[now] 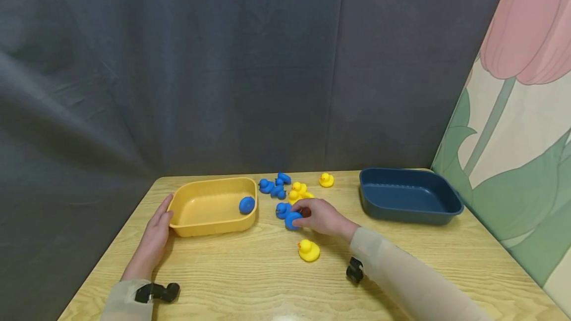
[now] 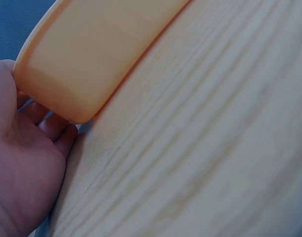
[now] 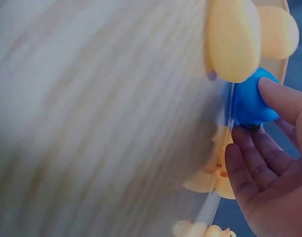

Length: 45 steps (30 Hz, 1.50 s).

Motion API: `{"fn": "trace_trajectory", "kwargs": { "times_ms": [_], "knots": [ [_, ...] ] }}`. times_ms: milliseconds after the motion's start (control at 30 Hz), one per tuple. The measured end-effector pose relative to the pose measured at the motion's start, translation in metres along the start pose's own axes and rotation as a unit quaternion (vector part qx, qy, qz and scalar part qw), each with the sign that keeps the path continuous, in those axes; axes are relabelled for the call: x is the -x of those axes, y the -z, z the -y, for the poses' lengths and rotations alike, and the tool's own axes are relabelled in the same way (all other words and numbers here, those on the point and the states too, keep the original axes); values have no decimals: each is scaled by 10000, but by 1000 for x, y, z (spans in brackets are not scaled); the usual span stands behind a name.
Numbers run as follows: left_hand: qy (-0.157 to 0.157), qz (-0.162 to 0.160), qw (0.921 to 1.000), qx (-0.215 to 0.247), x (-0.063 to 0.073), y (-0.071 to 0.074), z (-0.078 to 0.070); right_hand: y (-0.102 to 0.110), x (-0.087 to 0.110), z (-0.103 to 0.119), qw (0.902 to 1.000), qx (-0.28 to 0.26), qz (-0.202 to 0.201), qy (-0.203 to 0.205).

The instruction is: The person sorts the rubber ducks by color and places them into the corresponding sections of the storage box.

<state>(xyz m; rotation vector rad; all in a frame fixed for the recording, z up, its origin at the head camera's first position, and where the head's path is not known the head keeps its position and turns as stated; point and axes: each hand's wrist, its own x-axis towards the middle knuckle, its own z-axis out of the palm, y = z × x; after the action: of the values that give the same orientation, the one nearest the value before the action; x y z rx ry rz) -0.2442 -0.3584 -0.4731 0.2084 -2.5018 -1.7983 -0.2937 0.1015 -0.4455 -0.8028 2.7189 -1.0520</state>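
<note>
My left hand point(image 1: 156, 227) rests against the left end of a yellow plastic basin point(image 1: 214, 224), its fingers extended along the outer wall. In the left wrist view the fingers point(image 2: 53, 126) touch the basin's corner from behind. One blue rubber duck point(image 1: 247, 205) lies inside at the right end. My right hand point(image 1: 323, 218) pinches another blue rubber duck point(image 3: 254, 98) between thumb and fingers, at the table. Just left of it sits a blue duck point(image 1: 283, 210). A yellow rubber duck point(image 1: 309, 250) stands nearer to me.
Several blue ducks point(image 1: 272, 188) and yellow ducks point(image 1: 298, 193) cluster behind the right hand. A lone yellow duck point(image 1: 326, 180) sits near the back edge. On the right of the wooden table point(image 1: 241, 281) stands a dark blue basin point(image 1: 410, 214). A grey curtain point(image 1: 250, 73) hangs behind.
</note>
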Motion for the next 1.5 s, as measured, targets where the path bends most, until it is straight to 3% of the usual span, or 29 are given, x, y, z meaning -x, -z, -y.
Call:
{"fn": "trace_trajectory", "kwargs": {
  "times_ms": [200,467,767,1133,1500],
  "knots": [
    [43,-44,10000,-27,0,0,0,8,-3,8,9994,-161,-291,136],
    [-245,31,9996,102,1,1,1,13,-11,21,9974,-100,-662,254],
    [-234,67,9997,53,0,0,2,12,-19,45,9943,-341,-961,310],
    [-188,77,9997,124,-2,0,4,0,-35,73,9944,-381,-935,305],
    [-226,0,9997,109,-1,-1,5,-19,-50,91,9941,-424,-829,565]
  ]
}}
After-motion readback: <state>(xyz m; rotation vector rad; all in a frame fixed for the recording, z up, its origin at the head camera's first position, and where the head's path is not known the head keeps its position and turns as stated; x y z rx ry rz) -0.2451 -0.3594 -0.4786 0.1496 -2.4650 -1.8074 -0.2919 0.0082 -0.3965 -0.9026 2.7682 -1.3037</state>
